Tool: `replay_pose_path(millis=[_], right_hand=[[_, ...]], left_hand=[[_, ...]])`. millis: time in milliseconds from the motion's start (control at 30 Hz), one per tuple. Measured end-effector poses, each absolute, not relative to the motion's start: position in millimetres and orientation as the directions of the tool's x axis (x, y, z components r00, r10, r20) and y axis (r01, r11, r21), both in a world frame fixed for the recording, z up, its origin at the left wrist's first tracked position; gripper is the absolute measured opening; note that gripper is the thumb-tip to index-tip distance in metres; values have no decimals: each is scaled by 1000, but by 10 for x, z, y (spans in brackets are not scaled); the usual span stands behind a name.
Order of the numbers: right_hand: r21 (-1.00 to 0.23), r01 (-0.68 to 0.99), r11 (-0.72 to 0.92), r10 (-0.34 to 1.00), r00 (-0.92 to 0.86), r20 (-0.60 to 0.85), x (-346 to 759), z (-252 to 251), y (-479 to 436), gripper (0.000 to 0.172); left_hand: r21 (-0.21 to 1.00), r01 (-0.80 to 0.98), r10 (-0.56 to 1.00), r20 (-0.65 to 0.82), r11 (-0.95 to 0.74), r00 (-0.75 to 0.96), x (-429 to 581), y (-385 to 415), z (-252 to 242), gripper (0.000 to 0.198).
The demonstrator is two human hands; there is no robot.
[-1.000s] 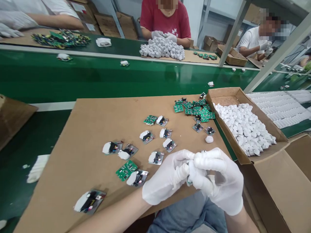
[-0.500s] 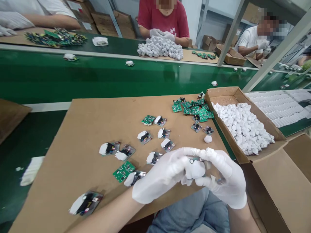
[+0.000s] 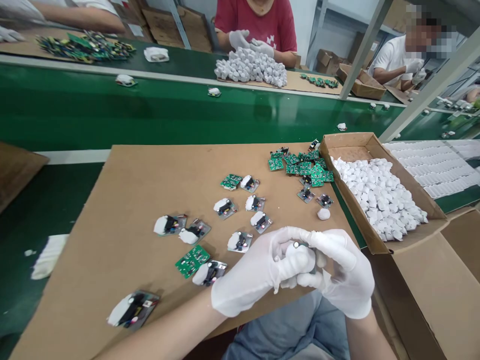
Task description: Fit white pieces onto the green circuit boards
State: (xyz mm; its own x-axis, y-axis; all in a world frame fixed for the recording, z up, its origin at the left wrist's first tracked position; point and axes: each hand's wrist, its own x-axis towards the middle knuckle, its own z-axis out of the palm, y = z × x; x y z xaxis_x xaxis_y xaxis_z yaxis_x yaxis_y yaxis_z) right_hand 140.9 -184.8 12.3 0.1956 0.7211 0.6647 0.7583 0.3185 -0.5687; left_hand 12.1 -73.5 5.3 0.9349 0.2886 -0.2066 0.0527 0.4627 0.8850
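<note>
My left hand [image 3: 268, 262], in a white glove, is closed with its fingers bent round a small circuit board [image 3: 296, 245] above the cardboard's near edge. From the other side my right hand [image 3: 339, 270], gloved too, grips the same board between thumb and fingers. Most of the board is hidden by the gloves; only a small round component and a bit of edge show. Just beyond my hands lies a loose white wrapped piece [image 3: 323, 214]. To the left are several boards with white pieces attached, such as one nearby board [image 3: 240, 242].
A cardboard sheet [image 3: 135, 190] covers my work surface. Green boards [image 3: 305, 167] are heaped at its far right. Beside them stands a carton [image 3: 348, 142] full of white pieces. A green conveyor belt [image 3: 157, 115] crosses beyond, carrying assembled boards. Co-workers sit opposite.
My fingers have shifted on the board, the left thumb closing further over it. Pieces on the belt have moved right. The hands of the co-worker opposite have come apart. The view has shifted slightly.
</note>
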Motion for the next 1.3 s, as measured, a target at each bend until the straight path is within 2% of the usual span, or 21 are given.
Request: replay_pose_path(millis=[100,233,300,400,567,667,800,900,967,1033,1167,1300], right_hand=[[-587,746,316,691,243,681,1369,56,-1858,47],[-663,677,319,597,400,695,1310,-95,-1900,34],[-674,677,297,616,403,677,1292,-148,-1920,33],[-626,733,269,657,336,675,1275,-165,-1930,39],[-603,765,224,707,298,641,1271,-127,-1922,35],[-701,674,235,742,341,577,1298,-148,-1937,33],[-789,526,319,714,415,565,1353,-165,-1946,44],[-812,476,339,719,426,550,1367,-109,-1931,50],[-818,454,354,695,457,555,1342,-59,-1911,46],[-825,431,366,660,505,556,1289,-24,-1885,40],[-848,416,328,611,591,527,1166,-34,-1848,32],[-821,497,281,694,486,531,1152,-88,-1885,38]], left_hand=[[904,33,341,-195,427,920,106,-748,112,48],[931,33,399,-188,364,897,89,-769,195,46],[938,51,435,-206,342,877,84,-781,226,41],[940,94,463,-247,328,852,82,-799,241,40],[930,135,451,-288,341,845,105,-799,226,44],[924,162,415,-306,346,857,134,-773,249,52],[920,221,310,-324,325,894,141,-721,254,53],[885,157,201,-267,438,943,126,-692,195,56],[782,97,123,-217,616,968,120,-696,149,61],[679,64,106,-206,731,973,124,-725,112,56],[664,-38,205,-176,746,963,162,-811,54,47],[683,-135,251,-74,718,965,194,-844,29,50]])
